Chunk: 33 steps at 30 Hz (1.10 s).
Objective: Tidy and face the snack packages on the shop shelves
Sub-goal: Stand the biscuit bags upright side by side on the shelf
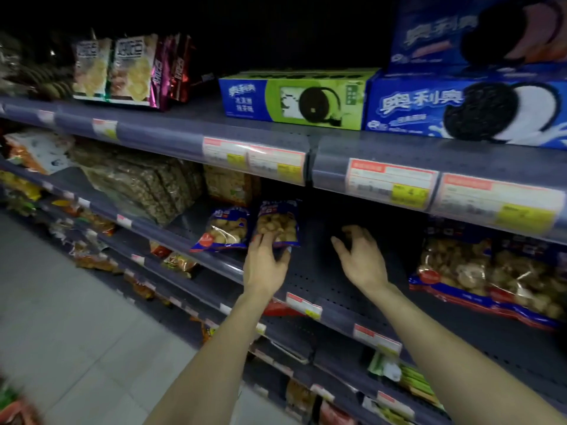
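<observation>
Fingers (270, 237) of the left hand (265, 265) curl round the bottom edge of a small blue bag (277, 222), holding it upright on the middle shelf (306, 280). Right hand (360, 259) hovers just beside it over bare shelf, fingers spread & loosely bent, gripping nothing. Both forearms reach in from lower frame.

2nd blue bag (225, 230), same print, leans just left of the held one, near the shelf's front lip. Right of the hands, well apart, big blue bags (491, 277) of similar pale snacks lie at the front edge. Behind and left: clear packs (147, 185) of brownish pieces, prob. nuts or seeds, too blurred to tell.

Price tags (389, 182) run along the rail above. On the top shelf: green cookie box (294, 99), blue cookie box (466, 108) touching its right side w/ another blue box (478, 32) stacked on it, cracker bags (113, 69) far left.
</observation>
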Each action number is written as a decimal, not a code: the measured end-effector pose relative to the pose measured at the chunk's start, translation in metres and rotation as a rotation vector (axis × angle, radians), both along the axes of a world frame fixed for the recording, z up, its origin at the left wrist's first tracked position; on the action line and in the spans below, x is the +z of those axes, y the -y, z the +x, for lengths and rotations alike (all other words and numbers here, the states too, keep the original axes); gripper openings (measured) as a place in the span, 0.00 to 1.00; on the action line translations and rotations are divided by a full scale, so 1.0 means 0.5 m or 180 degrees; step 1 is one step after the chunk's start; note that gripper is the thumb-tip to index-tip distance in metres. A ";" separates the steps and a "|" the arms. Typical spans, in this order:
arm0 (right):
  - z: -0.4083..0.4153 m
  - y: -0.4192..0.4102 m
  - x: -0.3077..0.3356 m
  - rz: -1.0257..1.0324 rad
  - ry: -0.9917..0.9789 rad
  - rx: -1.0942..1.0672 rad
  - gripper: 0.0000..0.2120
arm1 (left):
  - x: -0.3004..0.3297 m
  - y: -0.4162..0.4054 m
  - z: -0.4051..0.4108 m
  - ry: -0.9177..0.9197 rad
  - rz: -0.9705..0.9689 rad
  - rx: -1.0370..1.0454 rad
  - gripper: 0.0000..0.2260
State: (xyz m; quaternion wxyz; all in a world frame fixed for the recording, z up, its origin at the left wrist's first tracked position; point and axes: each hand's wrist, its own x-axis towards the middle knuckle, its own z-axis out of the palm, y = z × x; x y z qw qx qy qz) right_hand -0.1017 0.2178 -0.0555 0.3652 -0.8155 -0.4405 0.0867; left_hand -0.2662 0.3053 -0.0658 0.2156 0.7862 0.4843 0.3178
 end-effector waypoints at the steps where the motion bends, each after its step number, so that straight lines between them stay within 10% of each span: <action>1: -0.012 -0.023 -0.003 -0.0108 -0.0135 0.0029 0.21 | 0.001 -0.024 -0.023 -0.0009 -0.0004 0.0058 0.16; 13: -0.116 -0.243 -0.015 -0.0705 -0.1004 -0.0327 0.40 | 0.024 -0.229 -0.180 -0.0335 -0.0114 0.0802 0.20; 20: -0.128 -0.302 -0.024 -0.0881 -0.1295 -0.0552 0.47 | 0.027 -0.314 -0.191 -0.0373 -0.1560 0.0590 0.35; 33: -0.106 -0.286 -0.020 -0.0383 -0.2484 -0.0298 0.35 | 0.047 -0.329 -0.184 0.0563 -0.2973 -0.0080 0.36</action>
